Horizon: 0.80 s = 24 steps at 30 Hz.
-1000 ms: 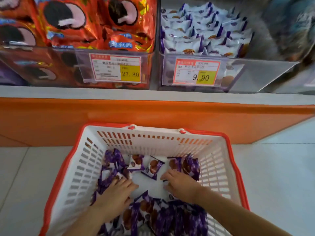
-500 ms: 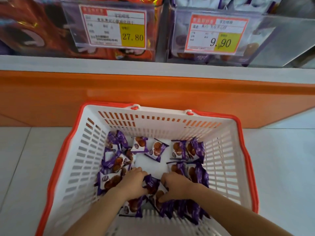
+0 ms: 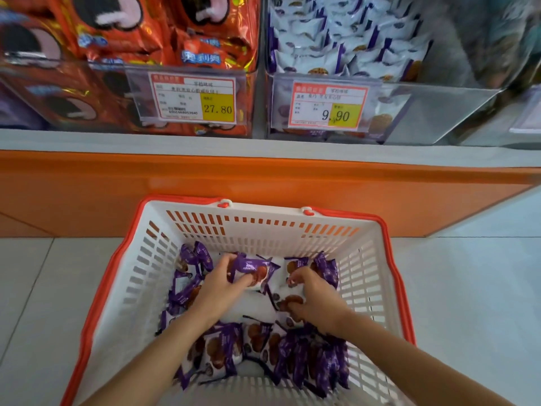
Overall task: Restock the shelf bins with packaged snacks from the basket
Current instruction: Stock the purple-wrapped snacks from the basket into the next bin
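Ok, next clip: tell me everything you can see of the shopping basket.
The basket is white slotted plastic with an orange rim and two handle clips on its far edge. It stands upright on the pale tiled floor, just before the shelf's orange base. Inside lie purple-and-white snack packets, mostly along the left and near sides, with bare bottom mid-basket. Both hands are inside: the left hand grips one packet, the right hand curls round others.

The basket [image 3: 263, 230] stands on the pale tiled floor [image 3: 468, 288] below the shelf [image 3: 263, 145].
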Available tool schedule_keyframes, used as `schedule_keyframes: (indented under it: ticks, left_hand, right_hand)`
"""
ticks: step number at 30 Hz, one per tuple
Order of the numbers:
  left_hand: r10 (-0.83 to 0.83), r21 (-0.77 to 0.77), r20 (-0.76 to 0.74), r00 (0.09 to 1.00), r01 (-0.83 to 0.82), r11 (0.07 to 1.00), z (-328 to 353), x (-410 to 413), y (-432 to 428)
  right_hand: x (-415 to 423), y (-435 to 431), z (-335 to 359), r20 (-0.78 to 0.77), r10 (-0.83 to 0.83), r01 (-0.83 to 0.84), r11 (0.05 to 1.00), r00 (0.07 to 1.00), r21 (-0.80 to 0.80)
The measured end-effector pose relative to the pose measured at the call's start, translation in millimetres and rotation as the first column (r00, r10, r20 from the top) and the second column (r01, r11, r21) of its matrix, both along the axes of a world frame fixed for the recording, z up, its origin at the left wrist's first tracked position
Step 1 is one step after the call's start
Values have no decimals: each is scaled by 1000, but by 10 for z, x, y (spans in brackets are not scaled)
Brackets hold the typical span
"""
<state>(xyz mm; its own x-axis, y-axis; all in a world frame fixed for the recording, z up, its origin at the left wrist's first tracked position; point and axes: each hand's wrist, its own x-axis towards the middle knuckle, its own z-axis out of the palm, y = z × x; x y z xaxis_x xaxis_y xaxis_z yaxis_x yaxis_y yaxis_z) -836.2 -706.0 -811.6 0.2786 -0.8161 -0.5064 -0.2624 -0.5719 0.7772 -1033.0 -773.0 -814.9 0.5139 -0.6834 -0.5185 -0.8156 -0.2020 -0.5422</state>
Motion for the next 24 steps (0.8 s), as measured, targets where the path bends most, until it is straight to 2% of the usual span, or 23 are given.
schedule_keyframes:
  ticks: [2, 4, 9, 15, 19, 21, 24]
  left_hand:
    - [89, -73, -112, 990, -98, 993, 191, -19, -72]
    - [106, -124, -181, 978, -129, 984, 372, -39, -123]
    - [127, -125, -216, 968, -156, 980, 761, -129, -229]
    - [36, -277, -29, 999, -43, 960, 1195, -263, -321]
    - [11, -367, 26, 1000, 0, 930, 1515, -369, -351]
    - [-18, -425, 66, 998, 45, 904, 1712, -417, -372]
    - [-68, -519, 224, 972, 178, 836, 2017, -432, -476]
  right_hand:
    - [-33, -65, 136, 60, -54, 59, 996, 997, -70]
    - [-46, -119, 308, 140, -128, 142, 985, 982, -96]
    - [-102, -199, 757, 353, -300, 353, 931, 886, -96]
    - [-269, -271, 1072, 439, -419, 474, 880, 795, -18]
    - [-397, -295, 1237, 484, -476, 495, 864, 735, 97]
    - [-454, -316, 1386, 505, -452, 485, 871, 735, 75]
    - [-564, -425, 1712, 569, -390, 523, 848, 724, -84]
